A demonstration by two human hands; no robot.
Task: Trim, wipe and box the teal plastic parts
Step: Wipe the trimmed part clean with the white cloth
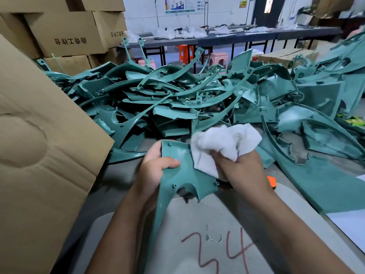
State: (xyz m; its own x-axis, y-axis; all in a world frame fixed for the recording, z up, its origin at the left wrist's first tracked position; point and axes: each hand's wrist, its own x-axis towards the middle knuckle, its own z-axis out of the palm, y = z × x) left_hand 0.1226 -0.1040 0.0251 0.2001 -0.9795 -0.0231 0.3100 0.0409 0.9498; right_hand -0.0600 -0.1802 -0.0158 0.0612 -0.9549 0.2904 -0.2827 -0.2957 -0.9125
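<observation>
Teal part (178, 175), glossy, gripped by left hand (156, 171); right hand (243, 171) fingers clutch white cloth (223, 145).

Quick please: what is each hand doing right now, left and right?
Left hand: closed on the teal plastic part, thumb over its face.
Right hand: closed on the white cloth, pressed against the part.

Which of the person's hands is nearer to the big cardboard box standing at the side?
Left. The left hand grips the teal part on the side toward the cardboard box; the right hand, holding the white cloth, is on the part's far side.
</observation>
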